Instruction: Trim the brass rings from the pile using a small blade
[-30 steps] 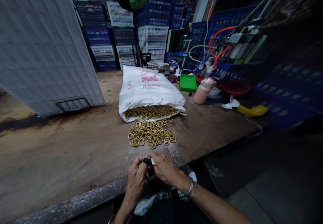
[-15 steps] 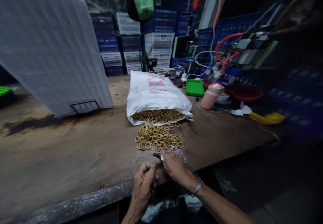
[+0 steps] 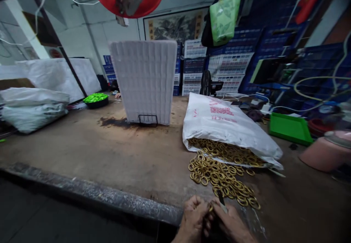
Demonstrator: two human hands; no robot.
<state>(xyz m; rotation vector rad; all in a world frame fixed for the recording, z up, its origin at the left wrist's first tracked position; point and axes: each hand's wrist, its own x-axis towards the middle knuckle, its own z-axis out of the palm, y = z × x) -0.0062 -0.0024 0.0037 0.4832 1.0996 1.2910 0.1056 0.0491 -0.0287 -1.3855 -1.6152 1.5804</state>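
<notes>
At the table's front edge, my left hand (image 3: 192, 215) is closed with a brass-coloured ring (image 3: 211, 208) at its fingertips. My right hand (image 3: 230, 219) meets it from the right, its fingers wrapped round a small knife (image 3: 221, 197) whose dark flat blade points up and away from me. The pale handle shows in part beside the thumb. Just beyond both hands lies a loose pile of brass-coloured rings (image 3: 219, 175). These spill from the open mouth of a white woven sack (image 3: 211, 126) with red print, lying on its side.
On the worktable (image 3: 123, 155), a padded white panel (image 3: 145, 78) stands in a black wire stand. A black bowl of bright green pieces (image 3: 95, 98) is farther left. To the right are a green tray (image 3: 289, 128) and a pink bottle (image 3: 329, 150). Stacked crates (image 3: 230, 67) line the back.
The view has swung left, so the sack and rings appear farther right. My hands were apart and have come together, the knife now beside the ring in my left hand.
</notes>
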